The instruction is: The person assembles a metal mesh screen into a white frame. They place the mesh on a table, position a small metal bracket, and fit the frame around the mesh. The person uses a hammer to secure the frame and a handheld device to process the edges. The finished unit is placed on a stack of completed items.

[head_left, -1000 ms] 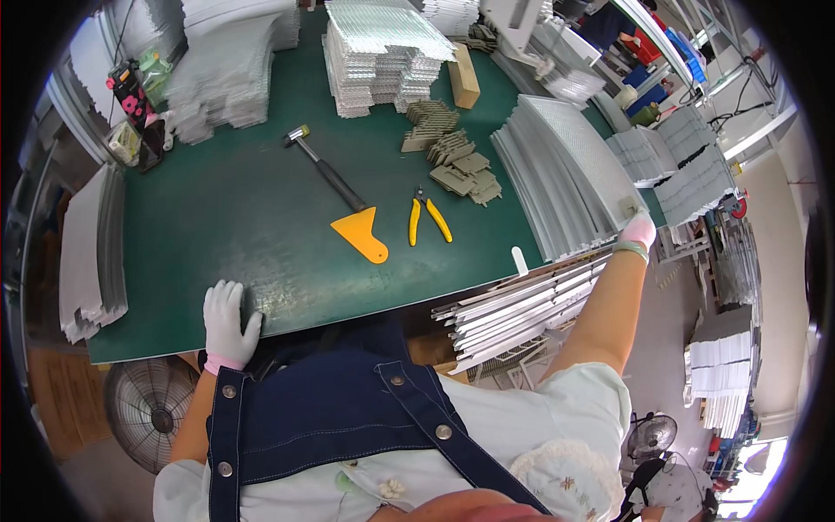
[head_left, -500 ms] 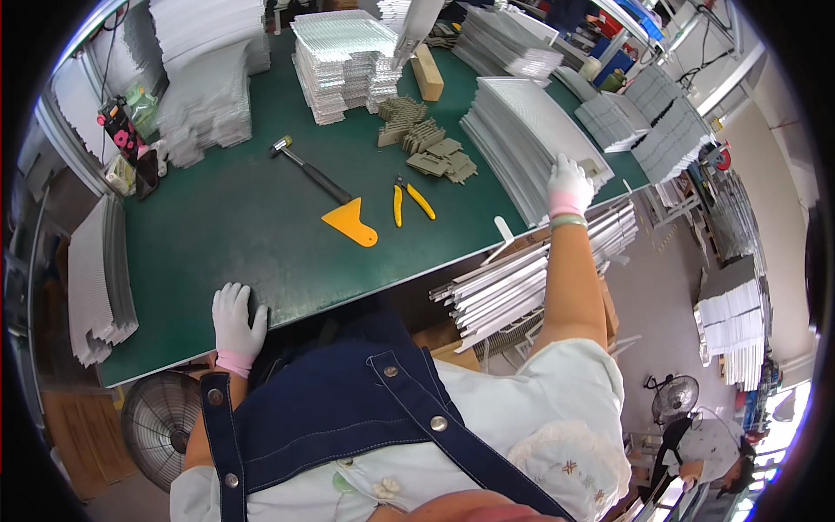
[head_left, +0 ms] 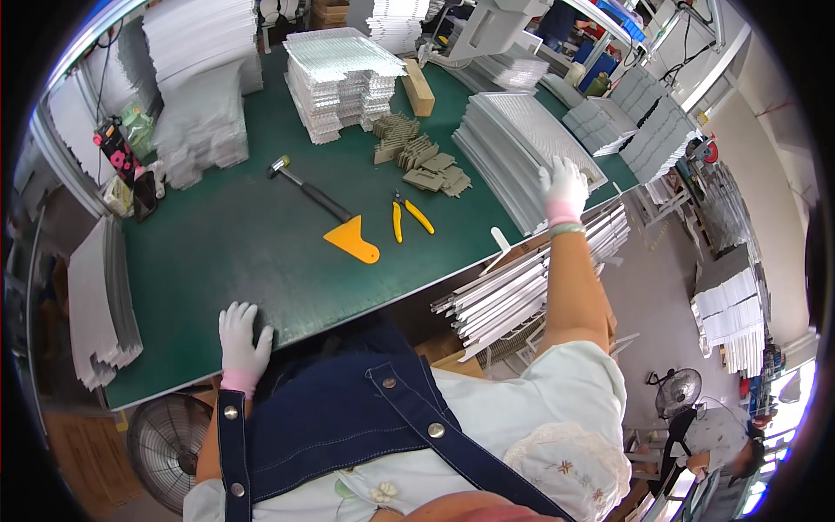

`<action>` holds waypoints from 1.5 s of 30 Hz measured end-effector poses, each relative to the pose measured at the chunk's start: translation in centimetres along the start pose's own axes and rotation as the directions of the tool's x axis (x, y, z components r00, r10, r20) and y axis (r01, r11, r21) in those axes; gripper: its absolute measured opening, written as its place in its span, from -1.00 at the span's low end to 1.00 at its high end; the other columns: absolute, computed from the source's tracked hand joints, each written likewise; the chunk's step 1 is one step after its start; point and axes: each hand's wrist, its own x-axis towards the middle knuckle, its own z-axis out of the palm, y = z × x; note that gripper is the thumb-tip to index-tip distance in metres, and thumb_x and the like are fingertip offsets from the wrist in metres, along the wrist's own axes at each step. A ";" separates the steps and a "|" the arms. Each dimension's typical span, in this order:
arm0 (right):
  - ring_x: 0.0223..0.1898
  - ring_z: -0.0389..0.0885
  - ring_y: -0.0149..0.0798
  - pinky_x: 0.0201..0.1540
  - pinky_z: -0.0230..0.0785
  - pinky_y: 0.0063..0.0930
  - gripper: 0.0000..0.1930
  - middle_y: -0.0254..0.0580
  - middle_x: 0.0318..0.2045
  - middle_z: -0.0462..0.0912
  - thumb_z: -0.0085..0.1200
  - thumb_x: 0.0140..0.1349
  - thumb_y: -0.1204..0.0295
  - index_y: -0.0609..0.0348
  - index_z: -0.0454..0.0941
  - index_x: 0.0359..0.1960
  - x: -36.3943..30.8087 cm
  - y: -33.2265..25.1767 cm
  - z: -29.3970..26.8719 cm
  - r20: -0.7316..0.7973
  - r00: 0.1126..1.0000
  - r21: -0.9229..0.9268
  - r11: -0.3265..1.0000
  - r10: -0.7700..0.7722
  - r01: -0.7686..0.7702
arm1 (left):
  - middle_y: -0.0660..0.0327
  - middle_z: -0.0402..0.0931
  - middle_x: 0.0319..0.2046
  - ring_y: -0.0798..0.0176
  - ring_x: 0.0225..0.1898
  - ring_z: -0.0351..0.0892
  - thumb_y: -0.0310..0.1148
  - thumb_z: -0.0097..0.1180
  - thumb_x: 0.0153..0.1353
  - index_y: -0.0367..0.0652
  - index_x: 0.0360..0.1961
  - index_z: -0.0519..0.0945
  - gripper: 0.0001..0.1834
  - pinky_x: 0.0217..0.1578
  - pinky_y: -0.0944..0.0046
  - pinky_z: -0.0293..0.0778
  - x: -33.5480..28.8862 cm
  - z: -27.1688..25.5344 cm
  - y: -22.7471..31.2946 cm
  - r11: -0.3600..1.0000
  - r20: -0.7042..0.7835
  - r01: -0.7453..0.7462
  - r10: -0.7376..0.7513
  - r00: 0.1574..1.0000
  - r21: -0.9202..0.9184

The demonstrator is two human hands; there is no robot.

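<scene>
factory workshop | green workbench [head_left: 217,252] (hand tools) | stacked metal panels [head_left: 513,139]

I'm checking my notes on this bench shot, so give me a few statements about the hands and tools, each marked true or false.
1. The right hand lies on the stack of grey panels. True.
2. The left hand holds the hammer. False: it rests flat on the green mat, far from the hammer.
3. The pliers have yellow handles. True.
4. The orange scraper lies to the right of the pliers. False: it lies to their left.
5. Both hands wear white gloves. True.
</scene>
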 end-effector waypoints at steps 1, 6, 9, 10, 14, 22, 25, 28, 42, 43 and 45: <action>-0.11 0.60 0.01 -0.07 0.46 -0.09 -0.73 -0.06 -0.15 0.62 0.09 0.23 0.25 0.10 0.55 -0.11 0.1 -3.1 -1.5 0.019 0.999 0.161 0.986 0.044 -0.046 | -0.11 0.46 0.06 -0.23 0.21 0.35 -0.40 0.22 0.09 -0.31 0.03 0.49 -0.54 0.31 -0.15 0.17 -0.2 -1.4 -0.5 0.997 -0.055 0.049 -0.052 0.997 -0.051; -0.21 0.52 -0.08 -0.09 0.35 -0.22 -0.74 -0.16 -0.32 0.55 0.10 -0.01 0.12 0.03 0.57 -0.47 -4.6 -23.6 -13.1 0.309 0.827 0.670 0.725 -0.469 0.161 | -0.06 0.47 0.14 -0.14 0.25 0.36 -0.43 0.17 0.22 -0.29 0.15 0.50 -0.55 0.31 -0.06 0.20 2.3 -14.7 -7.9 0.881 -0.281 0.166 -0.039 0.959 0.442; 0.17 0.40 0.02 0.32 0.11 0.02 -0.46 0.00 0.05 0.50 0.16 0.12 0.06 0.15 0.50 0.05 -12.5 -30.3 -12.7 0.108 0.849 0.845 0.498 -0.516 0.195 | -0.08 0.49 0.13 -0.13 0.22 0.39 -0.26 0.13 0.29 -0.30 0.19 0.47 -0.50 0.27 0.00 0.26 0.4 -25.2 -22.0 0.700 -0.267 0.419 -0.323 0.908 0.578; 0.19 0.39 0.02 0.31 0.12 0.01 -0.45 0.00 0.07 0.50 0.16 0.12 0.06 0.16 0.50 0.05 -12.6 -30.6 -12.5 0.135 0.834 0.857 0.486 -0.536 0.174 | -0.09 0.48 0.14 -0.13 0.22 0.39 -0.20 0.11 0.32 -0.30 0.22 0.45 -0.47 0.27 0.01 0.27 -0.9 -27.9 -24.9 0.595 -0.243 0.534 -0.500 0.831 0.601; 0.21 0.38 0.04 0.28 0.18 -0.03 -0.44 0.02 0.11 0.49 0.17 0.11 0.07 0.21 0.49 0.05 -12.0 -30.6 -12.4 0.195 0.805 0.868 0.480 -0.560 0.124 | -0.07 0.43 0.21 -0.02 0.23 0.40 -0.14 0.10 0.35 -0.34 0.32 0.33 -0.36 0.25 0.10 0.28 -6.8 -30.4 -33.6 0.457 -0.201 0.726 -0.758 0.620 0.515; 0.19 0.41 0.08 0.27 0.22 -0.01 -0.47 0.02 0.10 0.49 0.17 0.10 0.09 0.20 0.50 0.02 -12.1 -30.9 -12.3 0.204 0.831 0.856 0.506 -0.517 0.105 | -0.05 0.47 0.17 0.10 0.16 0.47 -0.29 0.21 0.27 -0.40 0.32 0.30 -0.32 0.20 0.24 0.33 -9.5 -28.7 -38.9 0.537 0.224 0.825 -0.838 0.497 0.179; 0.14 0.45 0.08 0.22 0.27 -0.05 -0.48 0.02 0.06 0.52 0.20 0.05 0.14 0.20 0.51 -0.01 -9.8 -31.3 -13.6 0.295 0.742 0.881 0.471 -0.602 0.032 | 0.01 0.54 0.03 0.07 0.01 0.55 -0.24 0.19 0.24 -0.29 0.18 0.42 -0.46 -0.01 0.06 0.51 -12.8 -33.2 -42.6 0.566 0.273 0.824 -0.790 0.549 -0.019; 0.12 0.47 0.09 0.21 0.30 -0.07 -0.50 0.03 0.04 0.55 0.22 0.01 0.20 0.19 0.53 -0.01 -10.7 -31.2 -13.1 0.234 0.787 0.868 0.487 -0.570 0.094 | 0.11 0.59 -0.09 0.11 -0.07 0.57 -0.12 0.15 0.24 -0.15 0.07 0.51 -0.54 -0.02 0.02 0.52 -9.9 -29.8 -39.1 0.663 0.241 0.749 -0.728 0.642 0.007; 0.19 0.41 0.24 0.28 0.18 0.10 -0.46 0.23 0.14 0.49 0.16 0.04 0.33 0.31 0.49 0.09 -13.5 -32.1 -11.5 0.184 0.744 0.824 0.514 -0.642 0.240 | 0.16 0.60 -0.07 0.16 0.05 0.54 -0.41 0.13 0.22 -0.12 -0.02 0.58 -0.71 0.13 0.17 0.45 -6.0 -37.4 -26.9 0.736 -0.184 0.633 -0.606 0.774 0.241; 0.19 0.41 0.24 0.28 0.18 0.10 -0.47 0.22 0.14 0.49 0.16 0.05 0.32 0.30 0.49 0.09 -13.0 -32.3 -11.2 0.171 0.735 0.836 0.491 -0.657 0.245 | 0.17 0.60 -0.08 0.19 0.00 0.55 -0.42 0.13 0.22 -0.15 -0.03 0.58 -0.72 0.11 0.20 0.47 -6.8 -38.3 -26.9 0.602 -0.206 0.613 -0.779 0.593 -0.511; 0.19 0.40 0.25 0.27 0.19 0.09 -0.48 0.22 0.16 0.47 0.17 0.09 0.31 0.27 0.48 0.11 -12.4 -32.4 -10.9 0.173 0.746 0.860 0.467 -0.643 0.203 | 0.19 0.60 -0.11 0.24 -0.07 0.57 -0.40 0.16 0.20 -0.21 -0.02 0.57 -0.69 0.06 0.23 0.51 -4.4 -36.7 -25.6 0.269 -0.060 0.316 -0.838 0.542 -0.910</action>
